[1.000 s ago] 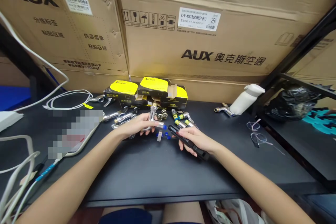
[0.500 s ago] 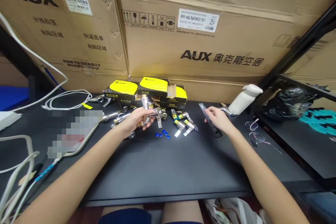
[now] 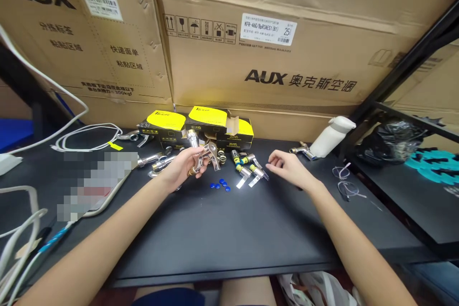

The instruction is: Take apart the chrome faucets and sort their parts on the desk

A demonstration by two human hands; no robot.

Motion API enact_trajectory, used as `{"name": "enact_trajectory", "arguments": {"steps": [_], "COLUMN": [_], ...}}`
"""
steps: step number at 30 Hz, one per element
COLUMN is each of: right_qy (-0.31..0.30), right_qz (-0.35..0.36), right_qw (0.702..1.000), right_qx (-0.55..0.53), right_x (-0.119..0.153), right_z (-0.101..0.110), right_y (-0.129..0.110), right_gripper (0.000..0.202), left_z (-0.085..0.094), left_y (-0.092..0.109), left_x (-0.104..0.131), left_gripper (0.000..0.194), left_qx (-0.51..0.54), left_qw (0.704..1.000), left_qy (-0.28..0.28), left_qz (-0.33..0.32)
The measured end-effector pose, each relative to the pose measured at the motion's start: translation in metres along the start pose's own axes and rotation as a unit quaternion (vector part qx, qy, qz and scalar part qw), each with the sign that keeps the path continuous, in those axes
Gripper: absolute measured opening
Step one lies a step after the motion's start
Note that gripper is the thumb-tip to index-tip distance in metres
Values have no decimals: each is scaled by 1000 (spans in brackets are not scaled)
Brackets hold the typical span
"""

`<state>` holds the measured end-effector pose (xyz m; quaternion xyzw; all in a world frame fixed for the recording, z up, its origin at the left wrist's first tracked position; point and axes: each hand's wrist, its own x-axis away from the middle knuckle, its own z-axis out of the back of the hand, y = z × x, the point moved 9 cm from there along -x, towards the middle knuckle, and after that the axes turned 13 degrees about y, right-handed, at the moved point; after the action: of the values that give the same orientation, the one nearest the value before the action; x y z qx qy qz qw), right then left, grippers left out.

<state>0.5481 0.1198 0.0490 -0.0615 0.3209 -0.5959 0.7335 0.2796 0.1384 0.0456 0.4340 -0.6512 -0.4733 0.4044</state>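
Chrome tap (image 3: 210, 149) is held above the desk (image 3: 201, 239) by the left hand (image 3: 182, 167), its fingers wrapped around the metal. The right hand (image 3: 289, 169) has loosely bent fingers; I cannot tell whether it grips anything. Between them lie blue caps (image 3: 227, 189) and lever handles (image 3: 244, 176); yellow-and-black boxes (image 3: 208, 115) stand behind.

L hand (image 3: 188, 165) is being held up nr ctr, its fingers (image 3: 202, 168) being curled in a grip. R hand (image 3: 289, 168) is being held palm-down, wrist (image 3: 316, 187) being bent inward, fingertips (image 3: 269, 165) pointed L, underside hidden. L forearm (image 3: 118, 222) & R forearm (image 3: 353, 234), both bare, are being held fwd.
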Motion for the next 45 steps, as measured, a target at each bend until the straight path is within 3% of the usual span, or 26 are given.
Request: {"name": "enact_trajectory", "arguments": {"steps": [2, 5, 11, 16, 18, 21, 23, 25, 28, 31, 33, 35, 37, 39, 42, 45], "right_qy": [-45, -62, -106, -135, -115, -22, -8, -88, -205, -214, -203, -187, -168, -158, -144, -114], "right_qz": [19, 27, -5, -12, -16, -52, -118, -189, -228, -187, -141, -111, -113, -131, -169, -215], "right_qw": [999, 997, 993, 990, 993, 994, 965, 904, 819, 790, 793, 808, 822, 820, 800, 776], "right_qx": [-6, 40, 54, 35, 16, -92, -236, -372, -486, -543, -557, -548, -533, -534, -557, -581], "right_x": [8, 13, 15, 17, 15, 10, 12, 24, 44, 50, 49, 48, 48, 49, 52, 51], "right_z": [-11, -17, -25, -22, -17, -4, -10, -35, -67, -73, -72, -71, -74, -79, -86, -86], "right_y": [-18, -26, -8, -1, -4, -17, -28, -46, -77, -93, -98, -99, -97, -98, -100, -96], "right_gripper": [10, 12, 12, 11, 10, 21, 31, 41, 51, 42, 40, 45, 46, 44, 34, 26], "left_z": [0, 0, -4, -17, -23, -28, -29, -33, -45, -55, -57, -52, -39, -29, -33, -39], "left_y": [-1, -1, -2, -6, -10, -12, -6, 9, 28, 30, 28, 27, 21, 6, -12, -18], "left_x": [-1, -1, 0, 5, 8, 11, 14, 23, 46, 65, 70, 64, 50, 37, 27, 24], "left_gripper": [24, 24, 24, 23, 24, 28, 30, 28, 25, 28, 28, 26, 23, 21, 25, 22], "left_qx": [1, 1, -3, 13, 13, -30, -85, -157, -257, -321, -333, -299, -207, -93, 36, 77], "left_qw": [1000, 1000, 1000, 998, 997, 998, 990, 958, 861, 774, 760, 809, 892, 954, 989, 994], "left_qy": [0, -1, -12, -58, -72, -51, -22, -6, -14, -17, -6, 33, 82, 107, 71, 33], "left_qz": [-1, -7, -3, 6, 5, -37, -114, -241, -439, -545, -557, -504, -393, -265, -128, -67]}}
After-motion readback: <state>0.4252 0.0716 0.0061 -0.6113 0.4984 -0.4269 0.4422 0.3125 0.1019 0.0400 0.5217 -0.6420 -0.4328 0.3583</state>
